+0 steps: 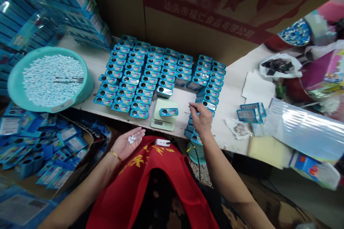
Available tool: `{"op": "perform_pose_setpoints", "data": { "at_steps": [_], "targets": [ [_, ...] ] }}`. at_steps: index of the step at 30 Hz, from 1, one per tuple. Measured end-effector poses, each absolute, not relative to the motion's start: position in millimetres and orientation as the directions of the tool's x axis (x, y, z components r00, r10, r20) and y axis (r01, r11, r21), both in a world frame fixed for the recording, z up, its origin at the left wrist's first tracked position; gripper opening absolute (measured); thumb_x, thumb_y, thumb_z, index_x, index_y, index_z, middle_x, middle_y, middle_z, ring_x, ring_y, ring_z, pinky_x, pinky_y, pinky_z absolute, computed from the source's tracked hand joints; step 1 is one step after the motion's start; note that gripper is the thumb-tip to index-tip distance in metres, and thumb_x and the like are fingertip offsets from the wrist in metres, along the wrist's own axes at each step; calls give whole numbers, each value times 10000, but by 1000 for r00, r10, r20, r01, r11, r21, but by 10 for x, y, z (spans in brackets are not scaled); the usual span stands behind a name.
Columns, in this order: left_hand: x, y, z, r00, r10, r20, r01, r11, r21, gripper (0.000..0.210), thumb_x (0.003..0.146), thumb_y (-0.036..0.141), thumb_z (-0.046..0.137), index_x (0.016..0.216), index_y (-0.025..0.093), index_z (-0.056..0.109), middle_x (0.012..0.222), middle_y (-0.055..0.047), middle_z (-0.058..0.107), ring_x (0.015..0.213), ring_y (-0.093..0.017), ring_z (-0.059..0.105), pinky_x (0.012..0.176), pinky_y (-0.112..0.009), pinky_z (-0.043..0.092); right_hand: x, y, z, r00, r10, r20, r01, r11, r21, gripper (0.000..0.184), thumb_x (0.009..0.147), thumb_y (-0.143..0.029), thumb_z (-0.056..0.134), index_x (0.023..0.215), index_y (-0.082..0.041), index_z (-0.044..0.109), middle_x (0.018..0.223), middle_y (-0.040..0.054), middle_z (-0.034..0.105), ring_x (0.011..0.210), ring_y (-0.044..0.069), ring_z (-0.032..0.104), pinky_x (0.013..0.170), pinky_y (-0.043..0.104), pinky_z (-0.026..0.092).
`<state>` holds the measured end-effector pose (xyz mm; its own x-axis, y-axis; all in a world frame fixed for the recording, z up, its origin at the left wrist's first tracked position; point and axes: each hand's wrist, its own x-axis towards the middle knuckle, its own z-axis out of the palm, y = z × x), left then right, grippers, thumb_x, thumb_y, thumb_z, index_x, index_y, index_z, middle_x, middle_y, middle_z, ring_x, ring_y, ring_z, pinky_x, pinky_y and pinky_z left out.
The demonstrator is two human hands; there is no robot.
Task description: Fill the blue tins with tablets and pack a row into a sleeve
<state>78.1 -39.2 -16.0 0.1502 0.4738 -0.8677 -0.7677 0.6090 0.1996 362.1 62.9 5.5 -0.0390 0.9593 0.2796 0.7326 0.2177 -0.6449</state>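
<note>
My left hand [132, 138] is palm up, fingers stretched out, with several small white candies [131, 139] lying on it. A greenish digital scale [163, 124] stands at the table's front edge, and one blue candy box [168, 112] with a round dark hole on its top rests on the pan. To the right of the scale, my right hand [202, 117] is closed with curled fingers, over the right-hand rows of blue boxes [211, 99]. Whatever its fingertips hold, if anything, is too small to make out.
A turquoise basin [88, 82] of white candies, with metal tweezers [69, 79] on them, stands left. Rows of blue boxes [134, 75] fill the table behind the scale. A large carton [188, 25] closes off the back. Loose boxes [72, 137] lie lower left.
</note>
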Motion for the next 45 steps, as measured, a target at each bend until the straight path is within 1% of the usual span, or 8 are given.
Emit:
{"op": "perform_pose_setpoints", "data": {
  "at_steps": [4,10,17,22,26,34,39,45],
  "targets": [
    [785,-405,-166,147,465,-873,-738,639,215,240,735,29,480,940,77,596,846,-136,648,715,-153,627,603,-231,518,3583,623,48,-45,962,270,724,218,-655,184,820,-230,444,887,-188,610,790,30,622,682,128,567,659,276,468],
    [785,-422,-170,166,480,-861,-714,661,231,233,702,-2,506,905,67,598,831,-127,642,680,-135,613,576,-209,504,3521,627,23,-96,963,252,692,246,-678,189,831,-212,429,904,-187,601,844,44,616,799,145,567,741,299,459],
    [880,-353,-101,222,514,-828,-719,660,217,317,680,-34,493,969,59,584,1024,-172,608,1013,-221,548,861,-309,454,3293,553,48,-294,938,185,601,331,-727,196,810,-253,493,977,-188,572,953,70,579,928,168,521,816,333,436],
    [1077,-228,-48,363,604,-709,-711,671,208,389,674,-43,472,1031,70,575,1065,-153,599,1022,-218,542,921,-329,398,2774,223,153,-683,729,33,497,498,-710,222,840,-223,442,1039,-185,531,987,74,555,943,166,489,812,313,432],
    [1166,-244,-26,400,611,-683,-684,695,221,442,657,-58,480,1059,98,580,1011,-122,624,988,-222,560,902,-349,409,2632,40,141,-747,654,-118,583,560,-589,223,844,-171,418,1045,-162,514,951,87,541,906,175,477,752,300,442],
    [1190,-317,83,477,516,-711,-599,784,167,506,618,-83,514,1064,143,593,1039,-118,617,998,-232,559,873,-335,426,2756,-43,95,-861,505,-56,435,674,-597,179,864,-216,391,974,-155,518,936,64,556,934,153,479,828,291,408],
    [1165,-337,31,473,536,-699,-568,792,223,402,651,-48,528,1014,104,611,1050,-145,613,1014,-216,549,892,-314,411,2796,-111,43,-778,627,-22,504,603,-618,175,866,-222,375,832,-158,534,811,57,559,804,151,507,746,295,436],
    [1130,-327,-49,413,540,-734,-608,763,219,421,649,-44,543,1062,34,567,1135,-228,546,1051,-263,522,937,-337,377,3000,329,-46,-522,843,131,582,464,-668,182,854,-186,380,919,-166,549,882,77,584,880,158,521,801,301,432]
  ]
}}
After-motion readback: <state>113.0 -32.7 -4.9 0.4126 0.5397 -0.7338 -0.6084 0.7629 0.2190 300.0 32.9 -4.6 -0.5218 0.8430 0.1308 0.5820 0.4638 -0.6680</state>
